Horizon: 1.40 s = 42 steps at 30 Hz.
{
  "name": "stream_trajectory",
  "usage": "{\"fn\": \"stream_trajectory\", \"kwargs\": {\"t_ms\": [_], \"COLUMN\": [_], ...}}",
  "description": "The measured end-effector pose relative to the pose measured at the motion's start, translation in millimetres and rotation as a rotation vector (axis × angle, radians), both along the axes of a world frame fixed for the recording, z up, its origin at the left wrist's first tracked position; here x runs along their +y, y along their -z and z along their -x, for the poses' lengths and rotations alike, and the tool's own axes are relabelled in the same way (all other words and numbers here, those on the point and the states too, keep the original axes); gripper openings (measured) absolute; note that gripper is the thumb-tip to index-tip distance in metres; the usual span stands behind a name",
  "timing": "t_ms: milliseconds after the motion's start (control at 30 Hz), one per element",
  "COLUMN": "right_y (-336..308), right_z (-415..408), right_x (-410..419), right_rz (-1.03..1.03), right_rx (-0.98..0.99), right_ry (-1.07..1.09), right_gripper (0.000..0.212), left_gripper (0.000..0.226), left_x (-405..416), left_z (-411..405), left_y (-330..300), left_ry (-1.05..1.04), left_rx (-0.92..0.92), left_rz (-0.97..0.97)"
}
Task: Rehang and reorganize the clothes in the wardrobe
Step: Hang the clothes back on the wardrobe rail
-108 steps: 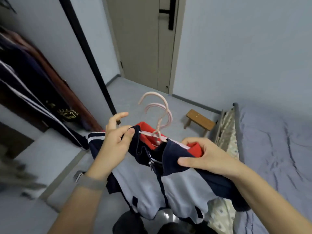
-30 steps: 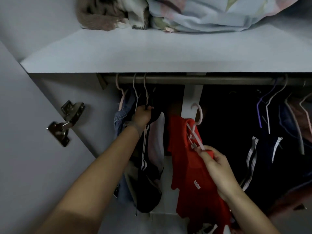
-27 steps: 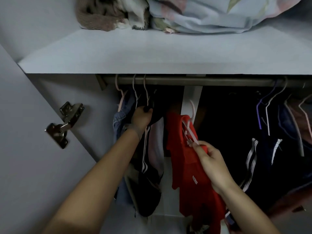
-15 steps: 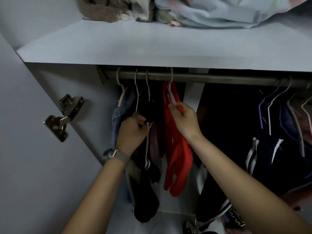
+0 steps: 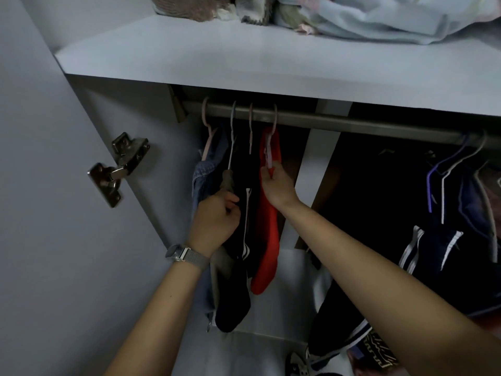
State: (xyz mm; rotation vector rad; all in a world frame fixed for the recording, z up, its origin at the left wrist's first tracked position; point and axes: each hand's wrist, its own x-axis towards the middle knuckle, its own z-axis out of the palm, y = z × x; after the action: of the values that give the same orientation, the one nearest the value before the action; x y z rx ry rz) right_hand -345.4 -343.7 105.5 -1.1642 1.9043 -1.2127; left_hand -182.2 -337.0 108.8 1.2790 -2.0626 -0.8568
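1. One head-worn view, close in front of the open wardrobe, tilted upward at the hanging rail [image 5: 339,122].
2. The shelf [image 5: 244,58] lies above the rail; both forearms reach up from the lower edge toward it.

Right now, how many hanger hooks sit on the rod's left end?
4: a pink hook nearest the wall, then a grey hook, a third hook, and the red garment's hook. More hangers hang far right, partly hidden.

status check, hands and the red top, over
Right hand pinching red top's hanger, hook over rail. Left hand gripping dark clothes aside. Nothing blocking.
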Motion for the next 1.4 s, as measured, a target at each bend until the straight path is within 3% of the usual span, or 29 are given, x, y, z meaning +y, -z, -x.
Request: {"fn": "stream_trajectory", "kwargs": {"t_ms": [233,333,467,633,733,933,1100,1400], "right_y": [-26,-29,-15,17,35,80,98,108], "right_z": [16,34,68,96,93,44,-25,-199], "right_x": [17,44,93,183,248,406,560,816], "right_rz": [-0.259,-0.231,-0.377,-0.515,-0.605,-0.698,-0.742,-0.68], "right_rx": [0.032,0.006,0.139,0.179,0.203,0.078,-0.094,-0.297], "right_ry": [-0.25,-0.204,-0.125,-0.012,0.055,0.379,0.732,1.452], "right_gripper": [0.051,0.06,0.04,0.011,0.011,0.018,0.044,0.051], "left_gripper": [0.021,0.018,0.018,0.037,0.04,0.039,0.038,0.055], "left_x": [4,6,18,52,86,188,336,634], "left_z": [11,26,59,105,118,145,157,122], "left_y": [-16,-33,-43,-16,7,45,55,64], "left_ry": [0.049,0.126,0.306,0.58,0.731,1.125,1.575,2.097], "left_rx": [0.026,0.037,-0.049,-0.302,-0.4,-0.619,-0.706,-0.615], "left_rz": [0.013,0.038,0.056,0.067,0.071,0.064,0.047,0.443]}}
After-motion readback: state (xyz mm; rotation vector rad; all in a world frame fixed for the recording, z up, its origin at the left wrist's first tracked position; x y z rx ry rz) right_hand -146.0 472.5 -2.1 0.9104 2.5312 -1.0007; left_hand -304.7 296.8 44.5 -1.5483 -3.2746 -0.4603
